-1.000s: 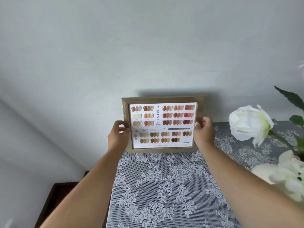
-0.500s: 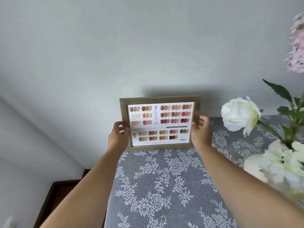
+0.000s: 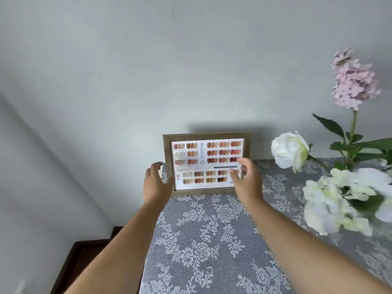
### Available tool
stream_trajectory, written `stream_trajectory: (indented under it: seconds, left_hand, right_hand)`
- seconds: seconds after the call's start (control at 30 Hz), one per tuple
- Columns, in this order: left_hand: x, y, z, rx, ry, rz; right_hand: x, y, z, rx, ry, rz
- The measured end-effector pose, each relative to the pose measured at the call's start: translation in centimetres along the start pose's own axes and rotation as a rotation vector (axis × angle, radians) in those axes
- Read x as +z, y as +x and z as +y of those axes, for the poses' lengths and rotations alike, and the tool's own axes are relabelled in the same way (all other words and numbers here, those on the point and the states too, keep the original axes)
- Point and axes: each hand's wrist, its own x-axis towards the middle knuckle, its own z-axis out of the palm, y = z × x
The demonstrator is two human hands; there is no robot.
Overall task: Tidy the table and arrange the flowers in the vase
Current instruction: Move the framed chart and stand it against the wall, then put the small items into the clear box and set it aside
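A wooden picture frame (image 3: 205, 135) with a nail-colour chart stands upright against the wall at the table's far left corner. My left hand (image 3: 156, 183) hovers just off the frame's left edge, fingers apart. In front of the frame's right side is my right hand (image 3: 247, 179), also spread and holding nothing. At the right, a white rose (image 3: 289, 150), white hydrangea blooms (image 3: 347, 200) and a tall pink flower (image 3: 354, 81) rise on green stems; the vase itself is out of view.
A grey cloth with white lace flowers (image 3: 201, 240) covers the table. The pale wall (image 3: 148, 71) runs right behind the frame. Dark wooden furniture (image 3: 80, 262) sits low to the left of the table edge.
Both hands have let go of the frame and drawn back with fingers spread. The frame now stands by itself against the wall. The view has shifted, showing more of the flowers.
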Motion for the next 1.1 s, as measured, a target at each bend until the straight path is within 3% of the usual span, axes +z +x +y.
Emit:
stream_trajectory:
  seconds: [0.27, 0.5, 0.7, 0.83, 0.93, 1.1]
  left_hand:
    - [0.2, -11.0, 6.4, 0.119, 0.059, -0.054]
    - [5.9, -23.6, 10.9, 0.15, 0.128, -0.324]
    - [10.4, -30.9, 11.4, 0.269, 0.337, -0.571]
    - [12.0, -33.5, 9.8, 0.308, 0.568, -0.769]
    - [12.4, -33.9, 8.8, 0.327, 0.708, -0.814]
    - [12.6, -32.5, 8.0, 0.317, 0.627, -0.817]
  right_hand:
    - [-9.1, -7.0, 1.1, -0.041, 0.016, -0.182]
    - [-21.1, -13.7, 8.2, 0.02, -0.054, -0.383]
    - [-28.7, -17.2, 13.8, 0.068, -0.347, -0.562]
    - [-30.6, -18.3, 15.9, 0.123, -0.463, -0.7]
    - [-30.4, -18.7, 16.6, 0.143, -0.508, -0.769]
    - [-28.6, -18.3, 18.0, -0.005, -0.784, -0.853]
